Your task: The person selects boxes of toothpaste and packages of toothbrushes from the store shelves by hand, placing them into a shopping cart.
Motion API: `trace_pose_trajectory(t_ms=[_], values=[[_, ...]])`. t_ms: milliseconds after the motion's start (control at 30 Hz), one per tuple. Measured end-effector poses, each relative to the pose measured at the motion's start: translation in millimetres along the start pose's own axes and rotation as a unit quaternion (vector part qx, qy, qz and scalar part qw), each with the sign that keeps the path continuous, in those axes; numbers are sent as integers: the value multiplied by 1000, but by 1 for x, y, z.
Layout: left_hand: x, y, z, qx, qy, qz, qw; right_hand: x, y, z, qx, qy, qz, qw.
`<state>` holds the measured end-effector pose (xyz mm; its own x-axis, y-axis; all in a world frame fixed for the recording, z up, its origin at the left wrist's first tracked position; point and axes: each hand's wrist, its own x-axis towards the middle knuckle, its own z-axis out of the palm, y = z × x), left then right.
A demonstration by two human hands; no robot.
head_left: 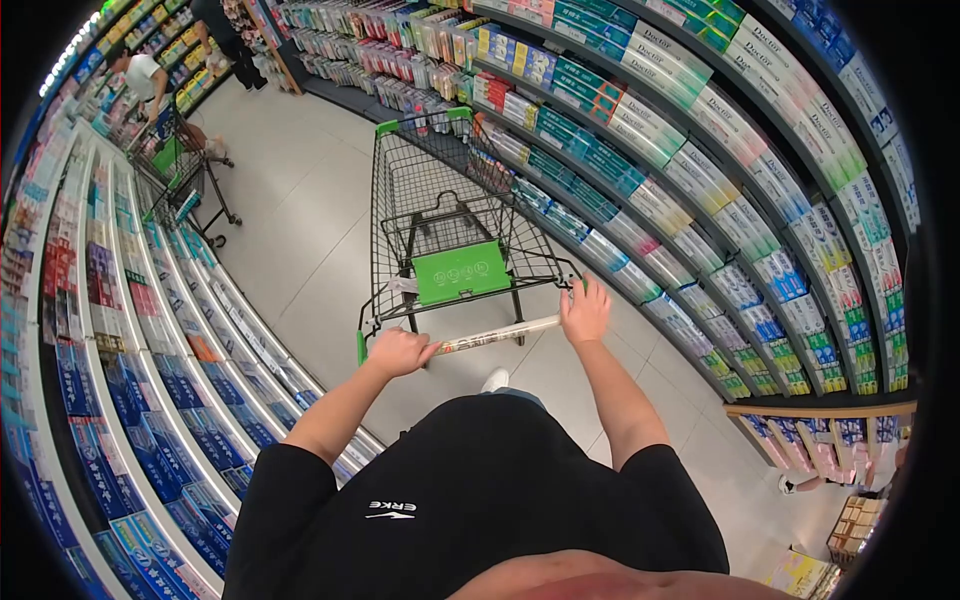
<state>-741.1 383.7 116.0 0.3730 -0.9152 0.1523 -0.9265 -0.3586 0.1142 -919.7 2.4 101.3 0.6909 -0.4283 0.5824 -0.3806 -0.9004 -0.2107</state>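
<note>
Both my hands are on the handlebar (495, 337) of a shopping cart (440, 190) in front of me. My left hand (400, 352) wraps round the bar's left end. Near the right end, my right hand (586, 310) is closed round the bar, beside the cart's corner. The cart has a black wire basket with green corner pieces. A green plastic panel (461, 272) with faint round symbols faces me, behind the bar. No goods show inside the basket.
Toothpaste shelves (640, 140) curve along the right; boxed goods fill the left shelves (190, 400). Up the aisle, a person (145, 80) stands by another cart (175, 160), and a second person (225, 40) is farther off. Pale tiled floor (290, 180) lies between.
</note>
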Motion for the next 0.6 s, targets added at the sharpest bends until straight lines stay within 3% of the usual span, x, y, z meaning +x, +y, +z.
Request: trace_pose_trajectory(t_ms=[67,233,300,333,600], values=[[10,-12,-6,9,-1,-21,1000,9,-5,20,-48,42,86,994],[30,-26,-18,-21,-3,-80,997,49,-5,33,-21,-94,130,987],[44,-32,-28,-10,-1,-75,997,75,-4,38,-21,-110,118,987],[101,-58,-17,5,-2,-80,997,131,20,79,-14,-130,100,986],[154,-116,-16,26,-5,-96,995,237,12,107,-33,-273,48,960]])
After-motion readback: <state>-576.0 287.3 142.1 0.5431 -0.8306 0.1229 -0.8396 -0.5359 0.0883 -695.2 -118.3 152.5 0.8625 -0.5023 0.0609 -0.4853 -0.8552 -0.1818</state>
